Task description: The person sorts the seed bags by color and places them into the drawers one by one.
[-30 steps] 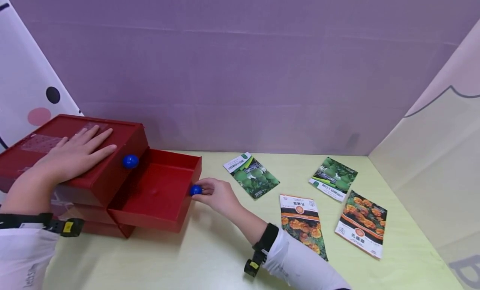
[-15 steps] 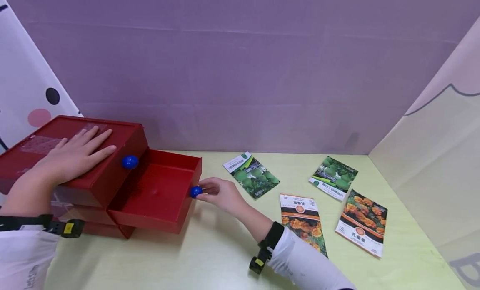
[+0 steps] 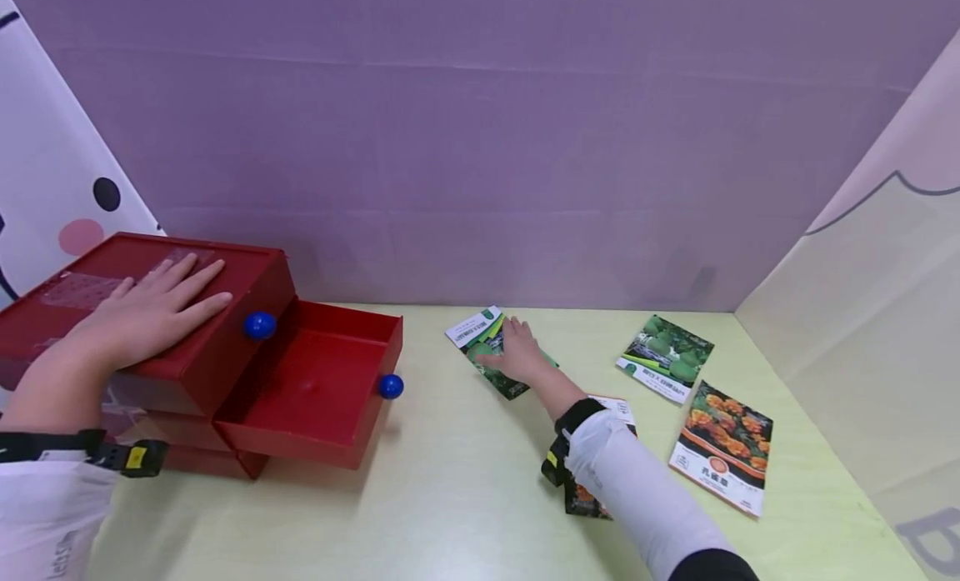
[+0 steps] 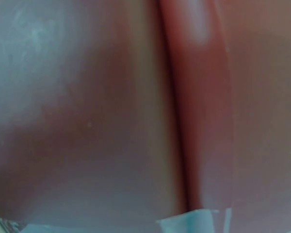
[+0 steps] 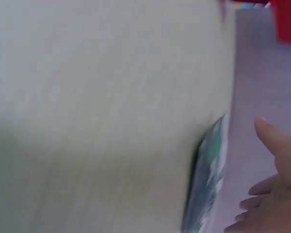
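Head view, left hand: left hand (image 3: 153, 314) palm down atop the red drawer box (image 3: 251, 268), fingers spread, gripping nothing; box sits toward the worktop's (image 3: 442, 498) back-left corner.
Drawer: extended drawer (image 3: 315, 377) juts right from the box, w/ blue knob (image 3: 391, 387) on its front, no hand on it.
Right hand: right hand (image 3: 519, 353) over the green pkt (image 3: 483, 341), fingers spread, nothing gripped; contact can't be confirmed.
Green pkt: flat nr the worktop's back edge, long axis back-left to front-right, white end showing past the fingers at back left. Right hand by far the nearer; left hand well apart, drawer btwn.
Other pkts: second green pkt (image 3: 666, 358) and orange-flower pkt (image 3: 723, 448) toward the right edge; dark-ended pkt (image 3: 585, 499) partly hidden by the right forearm.
Left wrist view: blurred red panels, dark seam, bit of clear tape (image 4: 194, 223) at bottom; can't make out fingers.
Right wrist view: blurred; thumb apart from fingers, none curled round the green pkt, seen nearly edge-on.
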### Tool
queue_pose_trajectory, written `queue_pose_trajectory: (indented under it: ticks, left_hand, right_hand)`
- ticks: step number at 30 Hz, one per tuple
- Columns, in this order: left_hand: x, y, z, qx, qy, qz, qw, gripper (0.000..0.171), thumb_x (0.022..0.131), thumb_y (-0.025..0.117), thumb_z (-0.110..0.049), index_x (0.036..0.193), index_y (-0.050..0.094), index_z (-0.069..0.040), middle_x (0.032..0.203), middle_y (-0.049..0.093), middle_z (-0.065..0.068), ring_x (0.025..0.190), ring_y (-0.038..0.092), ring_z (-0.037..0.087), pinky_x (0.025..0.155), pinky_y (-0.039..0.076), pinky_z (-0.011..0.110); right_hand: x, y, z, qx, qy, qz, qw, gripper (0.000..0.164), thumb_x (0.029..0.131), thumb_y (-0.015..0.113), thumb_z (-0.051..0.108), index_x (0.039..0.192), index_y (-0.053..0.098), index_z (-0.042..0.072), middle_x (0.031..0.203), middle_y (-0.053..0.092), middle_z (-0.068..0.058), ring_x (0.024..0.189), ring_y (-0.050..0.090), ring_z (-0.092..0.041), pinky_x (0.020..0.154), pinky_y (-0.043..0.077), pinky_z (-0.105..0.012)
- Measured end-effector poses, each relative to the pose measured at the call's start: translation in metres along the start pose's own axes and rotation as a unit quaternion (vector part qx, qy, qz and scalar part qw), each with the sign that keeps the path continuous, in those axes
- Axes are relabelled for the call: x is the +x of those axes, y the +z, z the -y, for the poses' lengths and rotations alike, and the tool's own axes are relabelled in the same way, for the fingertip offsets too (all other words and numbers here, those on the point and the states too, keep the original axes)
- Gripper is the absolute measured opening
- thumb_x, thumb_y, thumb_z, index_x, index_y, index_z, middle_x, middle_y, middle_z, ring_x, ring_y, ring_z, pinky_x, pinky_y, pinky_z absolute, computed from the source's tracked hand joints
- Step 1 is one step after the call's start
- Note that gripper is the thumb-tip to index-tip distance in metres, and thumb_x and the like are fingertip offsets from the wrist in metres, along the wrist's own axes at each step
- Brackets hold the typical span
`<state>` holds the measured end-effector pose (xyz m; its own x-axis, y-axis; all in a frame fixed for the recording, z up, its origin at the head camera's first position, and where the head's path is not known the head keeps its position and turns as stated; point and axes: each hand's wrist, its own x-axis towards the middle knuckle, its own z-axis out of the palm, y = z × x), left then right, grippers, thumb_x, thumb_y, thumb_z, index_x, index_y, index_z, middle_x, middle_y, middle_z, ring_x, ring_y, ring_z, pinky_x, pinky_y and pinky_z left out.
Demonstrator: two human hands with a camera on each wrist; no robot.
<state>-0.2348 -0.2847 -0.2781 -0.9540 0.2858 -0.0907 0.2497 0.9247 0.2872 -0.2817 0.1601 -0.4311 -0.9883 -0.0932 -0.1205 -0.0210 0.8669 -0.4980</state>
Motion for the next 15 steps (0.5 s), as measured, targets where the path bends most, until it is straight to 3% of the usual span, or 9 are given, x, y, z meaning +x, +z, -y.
queue_pose_trajectory:
  ticks: [3,6,15]
  left_hand:
    - [-0.002,-0.001,0.000,-0.004,0.002,0.005,1.0000,0.082,0.099,0.039,-0.051,0.155,-0.008,-0.014,0.157,-0.010,0.029,0.141,-0.016,0.053,0.105,-0.003,0.078]
    - [-0.003,-0.001,-0.001,-0.008,0.002,0.008,0.9999,0.081,0.099,0.039,-0.051,0.155,-0.008,-0.015,0.157,-0.011,0.029,0.141,-0.016,0.053,0.105,-0.003,0.078]
    - [-0.003,-0.001,0.000,-0.005,0.004,0.002,1.0000,0.085,0.097,0.044,-0.051,0.155,-0.007,-0.015,0.158,-0.009,0.028,0.142,-0.014,0.052,0.106,-0.002,0.078]
  right_hand:
    - [0.008,0.000,-0.015,-0.064,0.019,0.009,0.998,0.097,0.089,0.066,0.045,0.152,0.011,-0.005,0.160,0.009,-0.024,0.149,0.005,-0.039,0.119,0.015,-0.057]
    - [0.013,0.000,-0.025,-0.096,0.029,0.014,0.995,0.101,0.088,0.067,0.048,0.153,0.009,-0.004,0.161,0.006,-0.024,0.149,0.003,-0.039,0.119,0.013,-0.058]
    - [0.017,0.002,-0.035,-0.097,0.051,0.043,0.993,0.108,0.086,0.066,0.053,0.151,0.006,-0.010,0.159,0.005,-0.029,0.148,0.004,-0.042,0.120,0.014,-0.056]
